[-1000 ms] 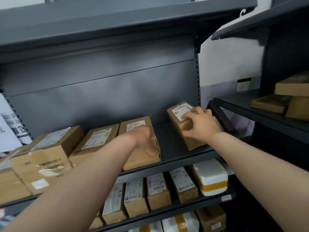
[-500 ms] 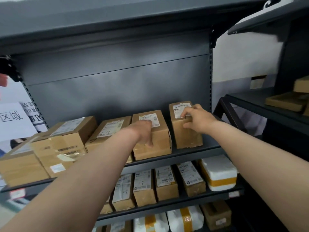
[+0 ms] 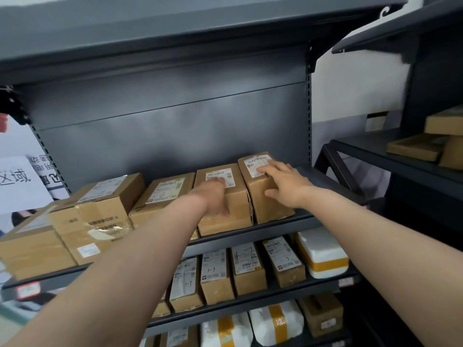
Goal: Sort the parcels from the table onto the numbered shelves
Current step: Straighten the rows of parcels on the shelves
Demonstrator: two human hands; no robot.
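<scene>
Centre-right in the frame, the right grip [image 3: 285, 186] lies released on top of the rightmost brown parcel [image 3: 271, 211], with fingers [image 3: 269, 169] stretched flat over its white label [image 3: 255, 162] and the thumb against the near face. That parcel stands at the right end of the row on the middle shelf [image 3: 323, 182], just beside its neighbour. Just left of it, the left grip [image 3: 215, 196] rests unclenched on the neighbouring parcel [image 3: 233, 222], fingertips on that box's label and thumb hanging over its front face.
</scene>
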